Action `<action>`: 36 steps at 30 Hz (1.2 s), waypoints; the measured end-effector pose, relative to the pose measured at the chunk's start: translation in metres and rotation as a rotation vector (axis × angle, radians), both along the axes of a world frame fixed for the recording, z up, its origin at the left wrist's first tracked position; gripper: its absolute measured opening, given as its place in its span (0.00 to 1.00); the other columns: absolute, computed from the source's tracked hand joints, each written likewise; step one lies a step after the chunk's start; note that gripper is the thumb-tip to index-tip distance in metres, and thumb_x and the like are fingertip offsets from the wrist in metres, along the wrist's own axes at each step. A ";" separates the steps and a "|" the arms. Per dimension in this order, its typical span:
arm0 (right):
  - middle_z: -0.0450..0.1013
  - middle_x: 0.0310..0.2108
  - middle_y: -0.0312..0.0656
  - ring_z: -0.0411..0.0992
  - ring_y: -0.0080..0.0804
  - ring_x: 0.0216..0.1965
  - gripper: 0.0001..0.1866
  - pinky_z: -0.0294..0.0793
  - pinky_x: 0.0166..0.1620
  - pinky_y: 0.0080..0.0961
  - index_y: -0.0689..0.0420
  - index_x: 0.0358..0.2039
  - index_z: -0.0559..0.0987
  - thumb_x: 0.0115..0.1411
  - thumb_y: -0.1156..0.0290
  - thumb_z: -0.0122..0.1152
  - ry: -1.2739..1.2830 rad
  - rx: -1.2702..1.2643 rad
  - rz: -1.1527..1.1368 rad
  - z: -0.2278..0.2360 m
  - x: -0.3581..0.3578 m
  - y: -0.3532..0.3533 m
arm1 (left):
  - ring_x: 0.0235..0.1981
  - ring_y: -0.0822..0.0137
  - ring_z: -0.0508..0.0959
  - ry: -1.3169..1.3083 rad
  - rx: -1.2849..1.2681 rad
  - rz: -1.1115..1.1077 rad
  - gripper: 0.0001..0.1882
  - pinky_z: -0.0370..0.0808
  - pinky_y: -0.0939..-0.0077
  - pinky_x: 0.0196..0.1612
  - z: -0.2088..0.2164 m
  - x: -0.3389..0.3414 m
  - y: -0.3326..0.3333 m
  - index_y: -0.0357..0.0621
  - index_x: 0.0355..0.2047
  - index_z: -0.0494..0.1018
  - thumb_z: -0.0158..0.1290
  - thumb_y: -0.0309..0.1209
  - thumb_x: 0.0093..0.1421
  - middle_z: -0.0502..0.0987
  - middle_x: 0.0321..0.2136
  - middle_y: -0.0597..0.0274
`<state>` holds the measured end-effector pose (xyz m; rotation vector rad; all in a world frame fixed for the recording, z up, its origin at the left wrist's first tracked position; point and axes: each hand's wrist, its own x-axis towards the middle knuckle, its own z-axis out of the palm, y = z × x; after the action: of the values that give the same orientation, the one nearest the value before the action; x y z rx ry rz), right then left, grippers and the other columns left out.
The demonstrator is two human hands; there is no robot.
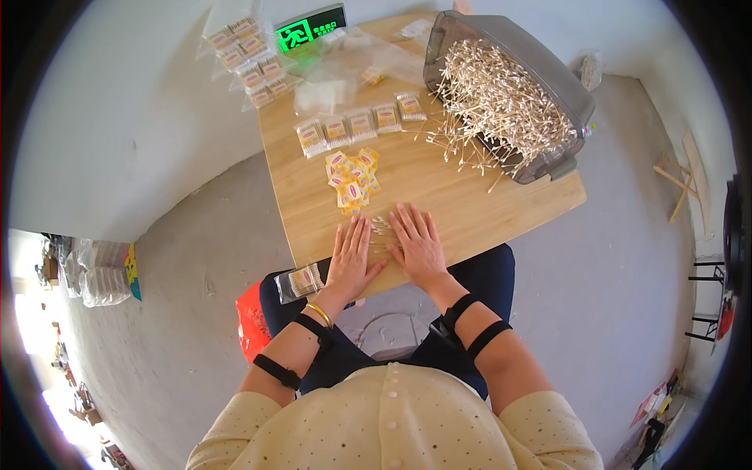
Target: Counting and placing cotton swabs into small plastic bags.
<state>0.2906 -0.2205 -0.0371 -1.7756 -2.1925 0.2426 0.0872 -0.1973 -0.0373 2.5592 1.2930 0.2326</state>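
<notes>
On the near part of the wooden table lies a small row of cotton swabs. My left hand rests flat along their left side, fingers stretched out. Against their right side is my right hand, also flat with straight fingers. Both hands partly cover the swabs, so their ends are hard to see. Just beyond my left hand is a loose pile of yellow and white printed cards. A clear bag with a pack of swabs sits at the table's near left edge, beside my left wrist.
A grey translucent bin, tipped on its side, spills loose cotton swabs at the far right of the table. Several filled packs stand in a row behind the cards. Clear bags and a lit green sign are farther back.
</notes>
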 end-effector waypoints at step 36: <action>0.46 0.76 0.60 0.42 0.53 0.78 0.44 0.40 0.77 0.48 0.69 0.74 0.48 0.69 0.56 0.54 0.134 -0.048 -0.141 0.001 0.023 -0.026 | 0.75 0.56 0.54 0.034 0.075 -0.110 0.46 0.35 0.47 0.78 0.009 0.031 0.023 0.37 0.76 0.42 0.39 0.58 0.72 0.58 0.73 0.50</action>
<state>0.3139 -0.2463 -0.0362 -1.8719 -1.9757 0.3727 0.1186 -0.1739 -0.0286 2.6984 1.1717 0.2207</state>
